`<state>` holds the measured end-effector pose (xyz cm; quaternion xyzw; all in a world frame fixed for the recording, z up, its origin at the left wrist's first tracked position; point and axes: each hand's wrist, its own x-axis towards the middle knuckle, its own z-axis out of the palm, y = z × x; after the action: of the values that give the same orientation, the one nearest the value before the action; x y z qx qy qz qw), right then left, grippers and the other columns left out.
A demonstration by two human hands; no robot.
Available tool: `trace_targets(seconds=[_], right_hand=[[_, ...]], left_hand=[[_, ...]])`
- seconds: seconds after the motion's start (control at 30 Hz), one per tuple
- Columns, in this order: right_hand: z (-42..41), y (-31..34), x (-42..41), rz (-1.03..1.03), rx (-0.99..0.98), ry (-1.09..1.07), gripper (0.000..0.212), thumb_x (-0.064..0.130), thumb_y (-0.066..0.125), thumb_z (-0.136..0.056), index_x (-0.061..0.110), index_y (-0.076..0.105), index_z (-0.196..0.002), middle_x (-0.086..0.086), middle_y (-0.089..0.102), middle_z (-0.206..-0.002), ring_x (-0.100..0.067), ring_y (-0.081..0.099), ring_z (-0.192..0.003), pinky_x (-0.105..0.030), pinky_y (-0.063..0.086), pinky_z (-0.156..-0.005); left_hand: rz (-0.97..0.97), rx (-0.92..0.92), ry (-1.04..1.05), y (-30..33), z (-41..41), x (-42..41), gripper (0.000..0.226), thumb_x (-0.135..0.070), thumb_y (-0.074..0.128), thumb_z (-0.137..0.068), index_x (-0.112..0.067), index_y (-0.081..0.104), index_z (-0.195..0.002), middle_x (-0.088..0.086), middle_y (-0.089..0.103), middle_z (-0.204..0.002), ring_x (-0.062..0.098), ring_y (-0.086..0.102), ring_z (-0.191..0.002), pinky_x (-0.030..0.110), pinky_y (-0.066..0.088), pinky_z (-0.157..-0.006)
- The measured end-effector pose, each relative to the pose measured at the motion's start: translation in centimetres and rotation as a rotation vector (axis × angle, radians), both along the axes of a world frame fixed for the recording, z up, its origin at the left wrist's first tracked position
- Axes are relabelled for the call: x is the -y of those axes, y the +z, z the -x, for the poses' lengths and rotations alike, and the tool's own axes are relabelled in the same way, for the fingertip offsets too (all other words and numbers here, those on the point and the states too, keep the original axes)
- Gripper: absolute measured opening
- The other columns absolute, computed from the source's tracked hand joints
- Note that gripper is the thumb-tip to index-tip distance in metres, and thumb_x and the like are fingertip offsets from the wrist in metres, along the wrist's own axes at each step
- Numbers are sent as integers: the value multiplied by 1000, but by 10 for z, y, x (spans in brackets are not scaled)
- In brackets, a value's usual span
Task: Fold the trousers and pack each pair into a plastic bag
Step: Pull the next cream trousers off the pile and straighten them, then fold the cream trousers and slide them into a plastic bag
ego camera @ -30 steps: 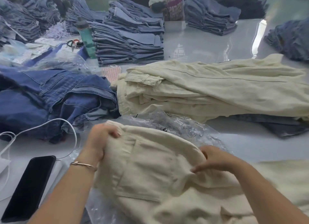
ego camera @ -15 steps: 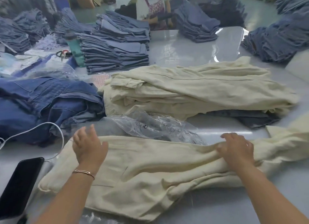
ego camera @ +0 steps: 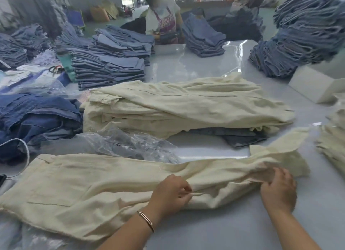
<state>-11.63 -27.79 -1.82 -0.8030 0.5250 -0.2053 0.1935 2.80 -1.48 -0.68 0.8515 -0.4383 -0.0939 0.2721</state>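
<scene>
Both hands have shifted rightward along the cream trousers [ego camera: 104, 184], now laid out lengthwise. Left hand [ego camera: 170, 192] pinches a mid-leg crease; right hand [ego camera: 278, 190] grips cloth near the hem. Folding barely begun; plastic bag [ego camera: 128, 143] unused.

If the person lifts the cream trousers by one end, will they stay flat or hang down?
The cream trousers would probably hang limp: the cloth wrinkles and bunches where the left hand and right hand pinch it. They look light, and seem unlikely to slide off the glossy table unaided.

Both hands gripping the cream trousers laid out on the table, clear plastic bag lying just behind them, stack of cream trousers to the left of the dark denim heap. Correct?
Not quite: the head view shows the stack of cream trousers right of the dark denim heap, not left. The rest holds: left hand and right hand grip the cream trousers, with the plastic bag behind.
</scene>
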Motion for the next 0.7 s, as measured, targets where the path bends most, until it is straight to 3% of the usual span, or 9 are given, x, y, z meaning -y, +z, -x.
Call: trace_targets(seconds=[0.07,0.17,0.3,0.33,0.4,0.47,0.53,0.63,0.7], right_hand=[[18,-5,33,-60,-129,79,58,4,61,-81,4,47,-137,-20,35,-148,-38,31,-132,-47,36,-101],[27,-10,64,6,-396,311,64,24,57,-87,25,33,-147,-7,17,-158,-30,20,-141,-39,31,-108],[30,-19,89,133,-453,563,60,26,50,-91,43,29,-145,6,8,-160,-23,13,-144,-35,18,-112],[29,-19,93,142,-432,571,57,22,49,-92,43,35,-142,6,13,-159,-23,16,-143,-37,17,-112],[23,-15,102,193,-279,562,43,12,50,-90,33,59,-126,-1,45,-145,-27,39,-131,-42,26,-104],[18,-3,112,252,3,523,30,8,51,-81,16,75,-97,-10,71,-104,-36,62,-96,-44,41,-85],[13,15,120,382,227,517,25,5,54,-73,6,76,-84,-13,73,-78,-38,65,-72,-44,48,-69],[4,38,123,596,369,493,11,4,62,-78,4,72,-82,-13,69,-81,-37,62,-74,-41,45,-68],[2,48,125,617,368,427,3,9,68,-82,6,69,-83,-15,65,-89,-38,58,-82,-41,38,-72]], left_hand=[[-14,13,-18,-2,18,39,20,-32,64,-86,-19,72,-100,0,69,-100,20,57,-99,32,43,-88],[-57,108,-5,-7,29,79,24,-35,58,-90,-24,70,-108,0,66,-102,20,55,-101,31,41,-88],[-46,223,202,-12,39,111,35,-46,57,-89,-32,62,-121,-9,55,-123,15,49,-114,30,40,-97],[-132,235,231,-15,40,113,45,-50,56,-88,-34,54,-130,-10,49,-134,14,45,-122,29,35,-103],[-340,185,247,-17,38,112,67,-60,55,-84,-38,37,-144,-7,36,-150,15,33,-136,28,25,-112],[-525,140,222,-16,38,108,79,-67,55,-79,-40,27,-148,0,26,-156,22,22,-143,38,19,-117],[-619,171,194,-14,40,103,74,-62,55,-81,-41,28,-147,1,25,-155,25,22,-143,42,21,-116],[-453,256,265,-10,43,91,48,-29,56,-85,-35,52,-133,1,44,-137,24,42,-124,35,38,-100],[-296,223,390,-7,45,84,43,-9,53,-79,-24,65,-117,2,52,-120,26,47,-114,37,45,-88]])
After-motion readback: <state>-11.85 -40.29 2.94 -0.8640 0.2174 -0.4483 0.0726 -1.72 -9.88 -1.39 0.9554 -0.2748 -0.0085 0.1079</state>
